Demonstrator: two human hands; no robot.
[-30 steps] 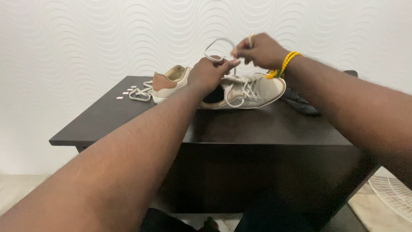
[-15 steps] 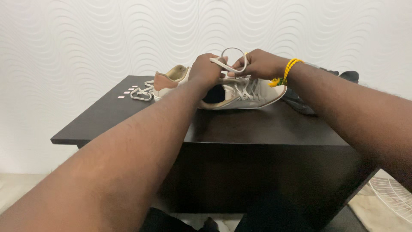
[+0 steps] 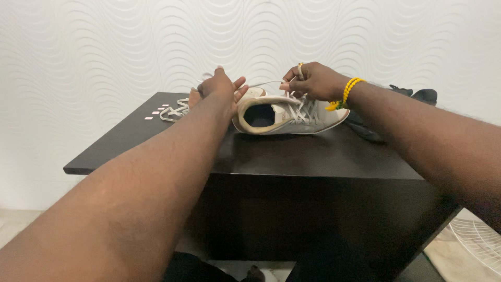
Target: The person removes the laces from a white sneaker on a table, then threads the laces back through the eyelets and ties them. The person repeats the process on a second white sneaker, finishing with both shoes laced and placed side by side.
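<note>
the dark counter (image 3: 313, 151) runs wide in front of you, and its near half is bare up to the front edge, so your forearms have room there. its left corner juts out toward the wavy white wall (image 3: 104, 47). the beige sneaker (image 3: 292, 112) lies toward the far middle of the counter, opening facing you, toe pointing right, well back from every edge. its lining is tan around the rim, and pale laces (image 3: 302, 107) cross over the tongue. a second shoe (image 3: 195, 96) sits just behind your left hand, mostly hidden, with loose lace loops (image 3: 172, 110) trailing left of it beside a few small pink marks (image 3: 155, 113). dark cloth (image 3: 412, 96) lies at the far right.

your left hand (image 3: 222, 90) hangs above the sneaker's heel, fingers spread and partly open; a lace end runs from it, though you cannot tell how firmly it is held. your right hand (image 3: 313, 81), with a yellow bead bracelet (image 3: 347, 89) at the wrist, pinches a lace strand above the tongue, fingers curled tight.
</note>
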